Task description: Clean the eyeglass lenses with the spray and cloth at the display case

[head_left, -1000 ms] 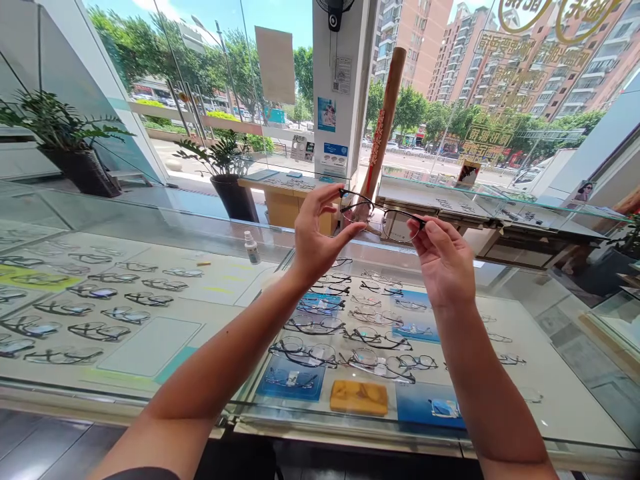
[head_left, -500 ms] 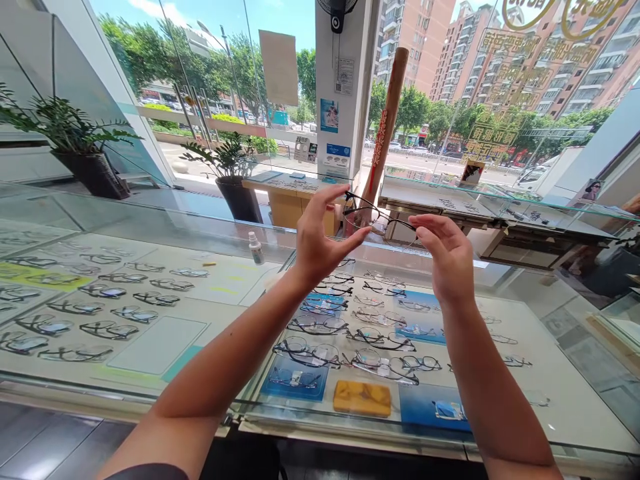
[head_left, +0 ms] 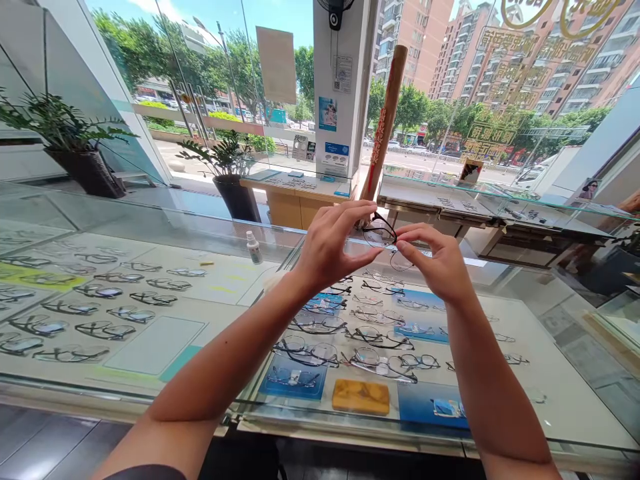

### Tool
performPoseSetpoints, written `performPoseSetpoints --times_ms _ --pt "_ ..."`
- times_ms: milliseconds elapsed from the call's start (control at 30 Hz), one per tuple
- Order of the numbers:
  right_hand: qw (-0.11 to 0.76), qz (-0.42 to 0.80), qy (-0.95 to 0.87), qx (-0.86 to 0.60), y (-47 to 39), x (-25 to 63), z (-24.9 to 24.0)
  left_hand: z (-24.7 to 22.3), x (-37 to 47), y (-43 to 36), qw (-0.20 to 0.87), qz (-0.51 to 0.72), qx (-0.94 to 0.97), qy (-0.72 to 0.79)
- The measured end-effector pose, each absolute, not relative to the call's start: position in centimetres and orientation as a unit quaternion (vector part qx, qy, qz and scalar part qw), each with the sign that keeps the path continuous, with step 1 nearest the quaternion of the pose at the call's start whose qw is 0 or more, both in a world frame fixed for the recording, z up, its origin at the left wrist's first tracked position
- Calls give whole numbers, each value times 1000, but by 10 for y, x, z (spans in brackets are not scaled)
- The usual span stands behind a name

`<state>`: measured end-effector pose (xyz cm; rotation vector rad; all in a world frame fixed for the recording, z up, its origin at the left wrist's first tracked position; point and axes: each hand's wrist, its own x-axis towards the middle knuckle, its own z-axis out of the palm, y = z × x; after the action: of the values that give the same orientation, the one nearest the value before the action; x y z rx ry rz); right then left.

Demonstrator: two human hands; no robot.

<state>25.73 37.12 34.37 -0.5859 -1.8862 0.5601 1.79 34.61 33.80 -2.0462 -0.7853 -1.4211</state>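
Note:
Above the glass display counter I hold a pair of dark thin-rimmed eyeglasses (head_left: 380, 233) up in the air. My left hand (head_left: 335, 243) grips the left side, its fingers at the upper edge and its thumb stretched below the lens. On the other side, the fingertips of my right hand (head_left: 433, 257) pinch the frame near its middle. One lens shows between the hands; the other hangs lower, partly behind my right fingers. The glasses are turned at an angle.
Beneath my arms the glass counter (head_left: 225, 400) holds rows of eyeglasses and a yellow block (head_left: 361, 397). A small white bottle (head_left: 254, 248) stands on its top at left. Beyond are potted plants (head_left: 237, 193), a wooden post (head_left: 385, 120) and another glass counter (head_left: 500, 193).
The eyeglasses have turned and dropped slightly. My left hand has shifted right and down, and my right hand has moved left, so both are closer together.

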Motion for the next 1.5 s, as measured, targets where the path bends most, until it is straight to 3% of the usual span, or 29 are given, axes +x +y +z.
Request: performPoseSetpoints --times_ms 167,533,867,1133,1333,1400,1500 --pt "519 268 -775 -242 373 258 343 339 20 342 215 -539 -761 -290" --pt "490 405 -731 -248 375 257 339 339 23 340 -40 -596 -766 -239" --pt "433 507 -705 -242 380 257 337 337 22 343 -74 -597 -762 -242" --pt "472 491 -688 -250 382 253 333 337 23 345 -67 -580 -777 -236" --pt "577 405 -646 -293 383 248 329 334 37 334 183 -669 -667 -274" --pt "589 365 -658 -296 379 245 328 330 44 330 126 -652 -681 -309" --pt "584 308 -693 -289 368 236 325 321 53 332 -51 -613 -707 -350"
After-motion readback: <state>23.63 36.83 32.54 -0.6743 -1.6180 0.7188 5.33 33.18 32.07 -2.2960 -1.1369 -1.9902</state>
